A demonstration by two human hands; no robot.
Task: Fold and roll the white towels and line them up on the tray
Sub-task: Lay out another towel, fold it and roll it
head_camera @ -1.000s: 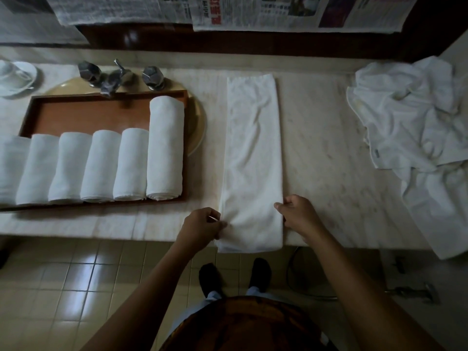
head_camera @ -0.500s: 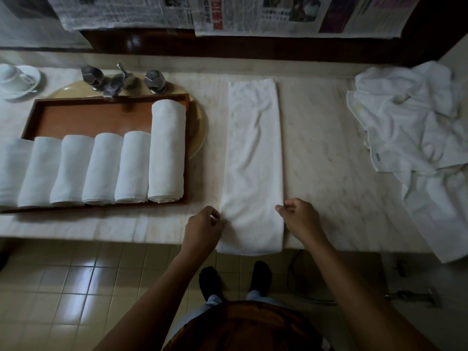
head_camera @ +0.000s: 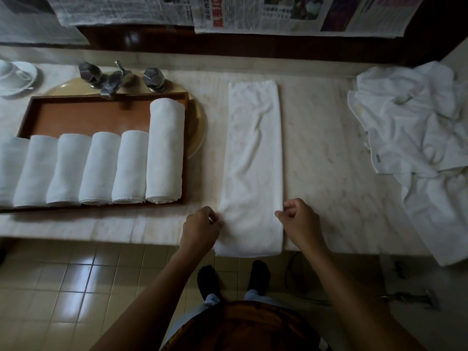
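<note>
Head view showed a folded towel [head_camera: 253, 160] laid as a long strip on the counter [head_camera: 329, 160], running straight away from the hands, with its near end hanging just over the counter edge between them. The left hand [head_camera: 200, 230] was curled against the strip's left edge; whether cloth was pinched could not be told. The right hand [head_camera: 298, 224] was curled too, with forefinger and thumb nipping the right edge. Rolling was judged to be the step in hand, best done by lifting both edges evenly and turning the end tight and square. Beyond and left of the left hand, rolled towels [head_camera: 101, 168] were lined up on the tray [head_camera: 101, 117], filling its near row to the right wall, so the next place was judged awkward. A tap [head_camera: 114, 79] stood behind. Well right of the right hand lay a heap of loose towels [head_camera: 417, 135].
</note>
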